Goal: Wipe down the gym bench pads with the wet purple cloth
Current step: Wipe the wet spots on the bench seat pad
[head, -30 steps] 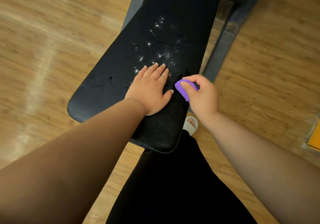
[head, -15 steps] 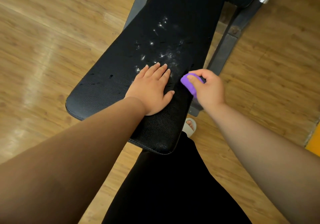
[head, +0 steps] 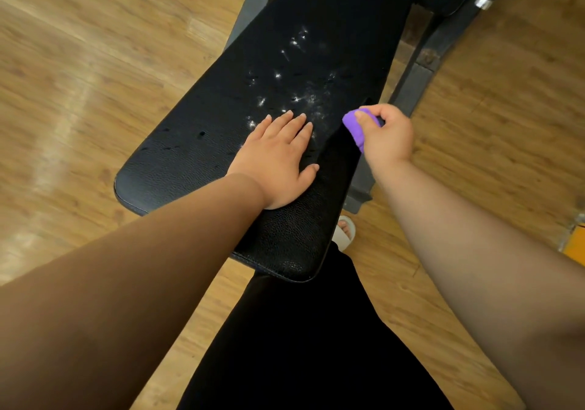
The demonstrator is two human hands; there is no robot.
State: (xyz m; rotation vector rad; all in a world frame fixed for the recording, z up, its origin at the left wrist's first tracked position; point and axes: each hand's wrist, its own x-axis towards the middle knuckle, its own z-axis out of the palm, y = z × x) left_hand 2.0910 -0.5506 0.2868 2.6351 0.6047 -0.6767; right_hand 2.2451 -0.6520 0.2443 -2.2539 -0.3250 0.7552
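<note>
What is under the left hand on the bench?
The black bench pad; the left hand rests flat on it. White specks show nearby; any beneath the palm are hidden.

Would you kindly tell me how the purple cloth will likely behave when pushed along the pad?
The purple cloth sits bunched in the right hand, so it is probably soft and floppy. On the grained bench pad it may drag rather than slide.

On bench pad (head: 190, 162), left hand (head: 275, 162); at its edge, right hand (head: 387, 137) with cloth (head: 356, 127).
</note>
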